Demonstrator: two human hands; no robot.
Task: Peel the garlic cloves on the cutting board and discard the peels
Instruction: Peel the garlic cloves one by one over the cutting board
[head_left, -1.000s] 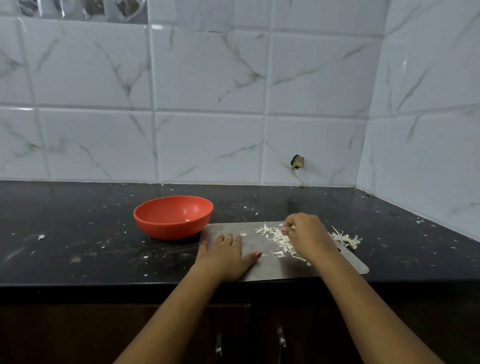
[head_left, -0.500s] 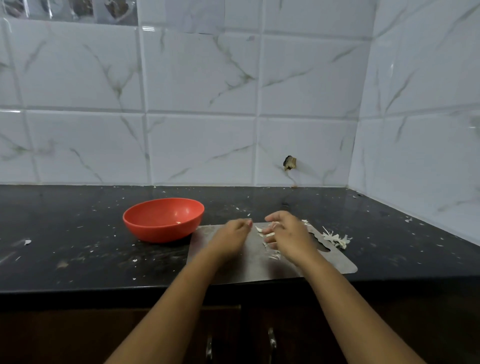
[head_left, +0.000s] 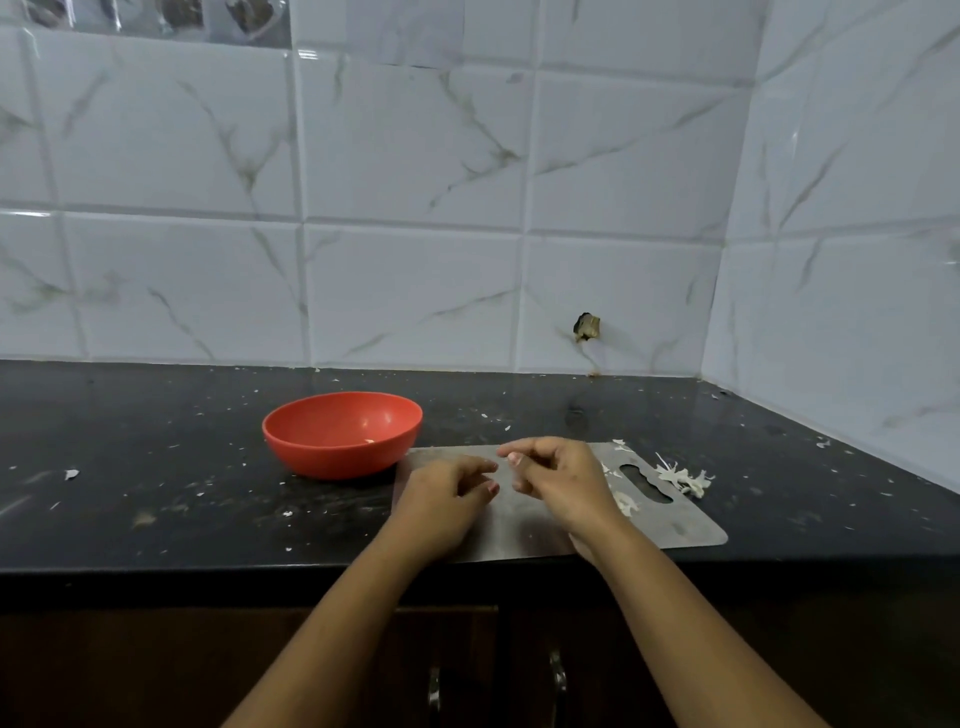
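A steel cutting board (head_left: 680, 527) lies at the counter's front edge. Both hands rest over its left half, fingers curled toward each other with a narrow gap between them. My left hand (head_left: 447, 501) is loosely curled, and I cannot see anything inside it. My right hand (head_left: 563, 478) is closed, its thumb and fingers pinched together. The peel heap from the board's middle is out of sight under or inside the hands. A few garlic peels (head_left: 623, 501) lie by my right wrist. More peels (head_left: 681, 478) sit on the counter past the board's handle slot. No whole clove shows.
A red bowl (head_left: 343, 434) stands just left of the board and holds one small pale piece (head_left: 370, 440). The black counter (head_left: 156, 467) is speckled with peel crumbs. Tiled walls close the back and right. Cabinet handles (head_left: 557, 675) sit below the counter.
My left hand lifted off the board and came in toward the right hand. The right hand swept the peel heap leftward and the heap is no longer visible.
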